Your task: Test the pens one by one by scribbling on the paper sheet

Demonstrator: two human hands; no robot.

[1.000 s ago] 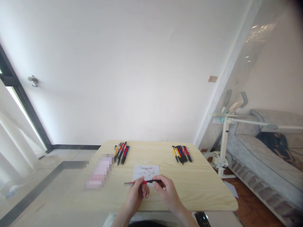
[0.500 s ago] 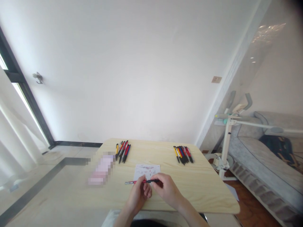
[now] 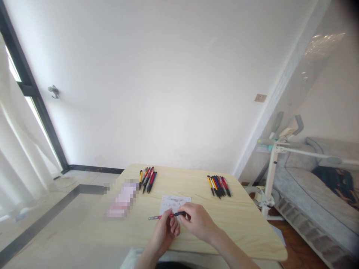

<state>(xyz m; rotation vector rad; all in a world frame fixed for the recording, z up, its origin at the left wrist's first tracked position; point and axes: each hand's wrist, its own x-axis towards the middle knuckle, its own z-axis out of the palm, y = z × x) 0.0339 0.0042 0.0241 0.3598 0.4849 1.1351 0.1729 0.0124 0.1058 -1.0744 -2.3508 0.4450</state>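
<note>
Both my hands hold one red and black pen [image 3: 166, 216] level above the near part of a light wooden table [image 3: 241, 224]. My left hand [image 3: 165, 231] pinches the red part near its middle. My right hand [image 3: 198, 221] grips the black end. The pen's grey tip sticks out to the left. Just behind the pen lies a small white printed card [image 3: 175, 201].
A bunch of several pens [image 3: 147, 178] lies at the table's far left, and another bunch of several pens [image 3: 219, 185] at the far right. A blurred pink patch [image 3: 122, 200] covers something on the left. A white stand [image 3: 270, 175] and grey sofa [image 3: 314, 198] stand to the right.
The camera view has shifted a little to the left and up. My hands have kept their hold on the pen, and my right hand has slid slightly closer to my left.
</note>
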